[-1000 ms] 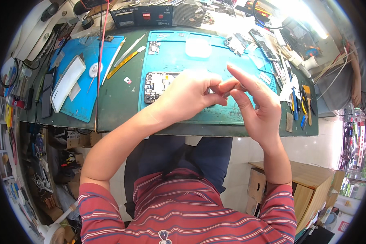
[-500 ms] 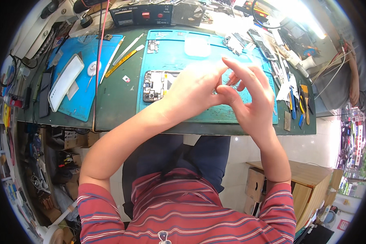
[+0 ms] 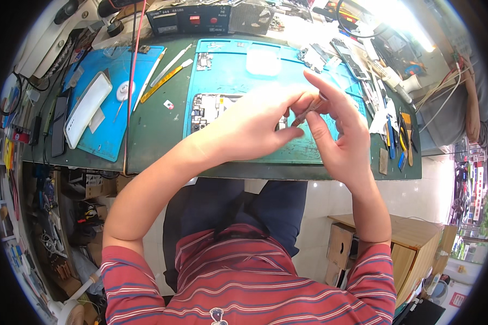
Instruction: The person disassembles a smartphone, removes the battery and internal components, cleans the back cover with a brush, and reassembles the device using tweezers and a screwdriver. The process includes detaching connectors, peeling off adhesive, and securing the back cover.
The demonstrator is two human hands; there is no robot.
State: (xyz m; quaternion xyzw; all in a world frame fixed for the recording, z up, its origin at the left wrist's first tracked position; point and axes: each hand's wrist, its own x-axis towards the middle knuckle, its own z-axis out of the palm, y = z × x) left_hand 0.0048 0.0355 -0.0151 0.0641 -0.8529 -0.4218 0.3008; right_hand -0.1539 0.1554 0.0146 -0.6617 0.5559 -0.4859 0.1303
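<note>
Over the blue work mat point(image 3: 222, 70), my two hands meet in front of me. A small thin brownish strip point(image 3: 310, 110), too blurred to name, runs between their fingertips. My right hand point(image 3: 346, 130) pinches it between thumb and bent fingers. Curled about its lower end is my left hand point(image 3: 249, 124), the thumb stretched beneath. Under my left hand lies an opened phone point(image 3: 205, 108) with its circuit board and camera parts bare; my hand and wrist hide much of it.
Left of the mat are a yellow-handled blade tool point(image 3: 165, 81) and a second blue mat point(image 3: 103, 143) bearing a white phone back point(image 3: 88, 103). Pliers point(image 3: 402, 138) and other hand tools lie at the right. A black power unit point(image 3: 187, 21) stands behind. Another person's arm point(image 3: 473, 108) shows far right.
My left hand has shifted slightly toward me, its thumb dropping away from the right thumb. The brownish strip now shows clearly between my fingers. My right hand has moved a little right.
</note>
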